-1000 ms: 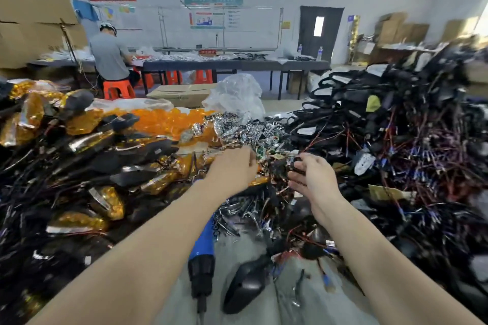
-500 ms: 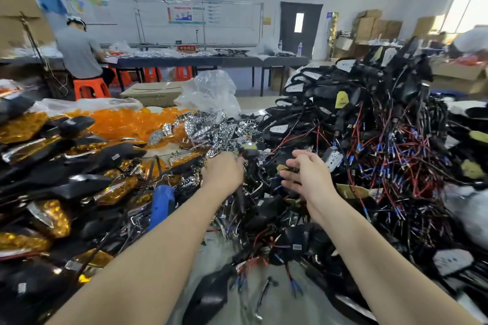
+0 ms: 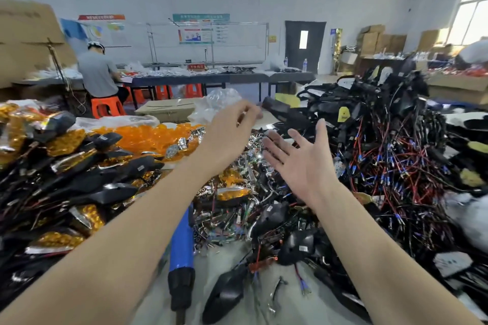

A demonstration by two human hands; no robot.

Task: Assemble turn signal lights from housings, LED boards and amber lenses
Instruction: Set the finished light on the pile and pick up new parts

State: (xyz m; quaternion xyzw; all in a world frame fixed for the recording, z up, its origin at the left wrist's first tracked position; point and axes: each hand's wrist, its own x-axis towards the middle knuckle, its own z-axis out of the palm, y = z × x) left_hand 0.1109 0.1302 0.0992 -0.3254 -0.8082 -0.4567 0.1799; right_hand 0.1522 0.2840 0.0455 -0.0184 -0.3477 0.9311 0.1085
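Note:
My left hand (image 3: pixel 227 137) is raised above the parts, its fingers bent forward and blurred, their tips right beside the end of a black housing (image 3: pixel 280 109); a grip on it is not clear. My right hand (image 3: pixel 303 163) hovers to the right with fingers spread and holds nothing. Behind the left hand lies a heap of amber lenses (image 3: pixel 148 137). On the right rises a big pile of black wired housings (image 3: pixel 383 145). Small silver and green parts (image 3: pixel 237 214) litter the middle. At the left are stacked finished lights (image 3: pixel 79 174).
A blue-handled tool (image 3: pixel 182 245) lies under my left forearm, and a loose black housing (image 3: pixel 227 293) lies near the table's front. A crumpled plastic bag (image 3: pixel 219 103) and a cardboard box (image 3: pixel 166 111) sit behind. A person (image 3: pixel 96 74) sits at a far table on an orange stool (image 3: pixel 107 108).
Both hands have lifted out of the central pile where they were gripping parts. The right hand has opened wide, and the left has risen toward the back.

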